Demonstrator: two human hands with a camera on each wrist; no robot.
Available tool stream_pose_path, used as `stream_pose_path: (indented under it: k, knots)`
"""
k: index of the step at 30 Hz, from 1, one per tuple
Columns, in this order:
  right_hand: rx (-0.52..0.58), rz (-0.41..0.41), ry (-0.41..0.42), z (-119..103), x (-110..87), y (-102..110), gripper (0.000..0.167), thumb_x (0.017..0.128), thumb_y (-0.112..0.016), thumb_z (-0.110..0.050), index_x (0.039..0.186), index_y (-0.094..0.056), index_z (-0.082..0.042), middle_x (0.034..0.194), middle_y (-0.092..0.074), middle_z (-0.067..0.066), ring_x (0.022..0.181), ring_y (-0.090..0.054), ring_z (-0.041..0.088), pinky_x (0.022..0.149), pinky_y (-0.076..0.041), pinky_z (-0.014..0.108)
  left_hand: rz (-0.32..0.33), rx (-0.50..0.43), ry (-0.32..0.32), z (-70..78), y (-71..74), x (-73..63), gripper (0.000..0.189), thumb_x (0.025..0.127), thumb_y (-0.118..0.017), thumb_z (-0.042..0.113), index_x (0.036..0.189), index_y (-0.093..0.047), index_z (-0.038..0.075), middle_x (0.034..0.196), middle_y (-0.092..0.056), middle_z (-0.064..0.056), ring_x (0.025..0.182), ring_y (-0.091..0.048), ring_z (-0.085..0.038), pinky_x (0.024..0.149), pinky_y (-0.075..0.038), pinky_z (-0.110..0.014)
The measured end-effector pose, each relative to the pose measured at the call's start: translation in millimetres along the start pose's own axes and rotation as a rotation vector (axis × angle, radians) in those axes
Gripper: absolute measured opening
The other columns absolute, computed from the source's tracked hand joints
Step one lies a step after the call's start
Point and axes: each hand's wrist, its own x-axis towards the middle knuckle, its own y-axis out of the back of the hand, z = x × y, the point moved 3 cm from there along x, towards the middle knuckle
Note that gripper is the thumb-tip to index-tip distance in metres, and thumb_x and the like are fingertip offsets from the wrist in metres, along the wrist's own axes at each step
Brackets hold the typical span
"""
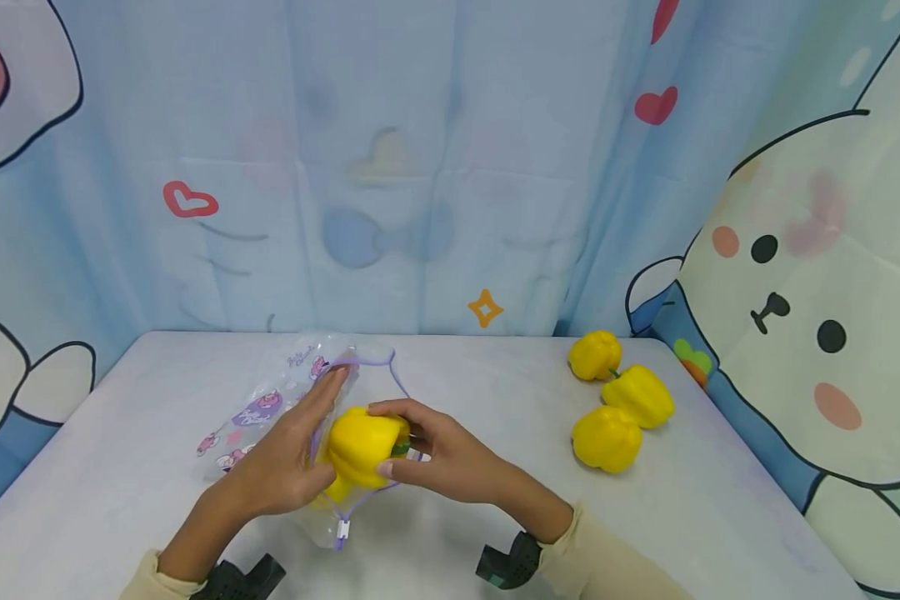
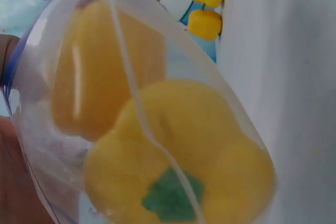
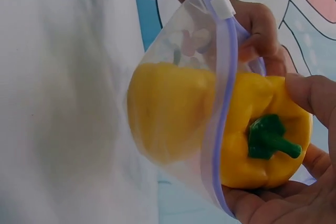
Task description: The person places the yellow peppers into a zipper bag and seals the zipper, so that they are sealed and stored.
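Note:
A clear slider zip bag (image 1: 261, 408) with a purple rim and printed cartoon figures lies with its mouth spread apart. My left hand (image 1: 288, 458) holds the bag at its mouth. Between thumb and fingers, my right hand (image 1: 450, 450) grips a yellow bell pepper (image 3: 262, 129), stem toward the palm, partway through that mouth. Another yellow bell pepper (image 2: 178, 145) is inside the bag, its green stem visible through the plastic in the left wrist view. The white slider (image 3: 223, 7) sits at one end of the purple rim.
On the right of the white table (image 1: 495, 392) lie three more yellow bell peppers (image 1: 606, 439), close together. A blue cartoon curtain (image 1: 390, 167) hangs behind the table's far edge. Each wrist wears a black camera mount (image 1: 512, 560).

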Motion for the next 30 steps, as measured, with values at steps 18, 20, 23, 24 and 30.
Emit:
stream_pose_path:
  k: [18,20,23,24,30]
  knots:
    - [-0.195,0.128,-0.105,9.9,4.9,-0.3,0.047,0.089,-0.068,-0.009,0.133,-0.054,-0.013,0.144,-0.046,0.001,0.128,-0.046,0.017,0.106,-0.038,0.034,-0.037,0.014,0.056,2.9,2.1,-0.3,0.099,0.069,-0.062,0.003,0.155,-0.014,0.002,0.161,-0.012,-0.013,0.145,-0.016,-0.032,0.111,-0.020,-0.055]
    - [-0.234,0.130,-0.091,10.4,5.0,0.0,0.047,0.089,-0.067,-0.008,0.134,-0.053,-0.010,0.143,-0.048,0.002,0.131,-0.044,0.017,0.108,-0.035,0.034,-0.040,0.017,0.060,2.6,1.8,-0.4,0.099,0.069,-0.062,0.003,0.155,-0.014,0.002,0.160,-0.012,-0.014,0.145,-0.016,-0.033,0.110,-0.021,-0.056]
    - [-0.297,0.142,-0.081,11.8,5.2,0.9,0.050,0.090,-0.066,-0.008,0.137,-0.049,-0.006,0.142,-0.050,0.001,0.133,-0.042,0.015,0.110,-0.033,0.035,-0.044,0.018,0.060,2.2,0.6,-0.4,0.098,0.070,-0.063,0.004,0.155,-0.014,0.002,0.160,-0.013,-0.015,0.144,-0.018,-0.036,0.108,-0.023,-0.058]
    - [-0.313,0.145,-0.086,12.6,5.2,1.1,0.052,0.091,-0.066,-0.009,0.139,-0.047,-0.007,0.143,-0.050,0.000,0.133,-0.042,0.015,0.110,-0.033,0.036,-0.044,0.019,0.059,2.1,0.3,-0.5,0.098,0.070,-0.063,0.005,0.155,-0.014,0.001,0.160,-0.013,-0.016,0.144,-0.018,-0.037,0.108,-0.024,-0.058]
    - [-0.361,0.145,-0.112,12.1,3.6,1.9,0.055,0.092,-0.066,-0.015,0.142,-0.044,-0.011,0.146,-0.046,0.002,0.135,-0.040,0.017,0.109,-0.034,0.040,-0.048,0.024,0.057,3.0,-0.2,-0.5,0.097,0.070,-0.063,0.006,0.154,-0.015,0.000,0.160,-0.014,-0.016,0.143,-0.019,-0.038,0.107,-0.025,-0.058]
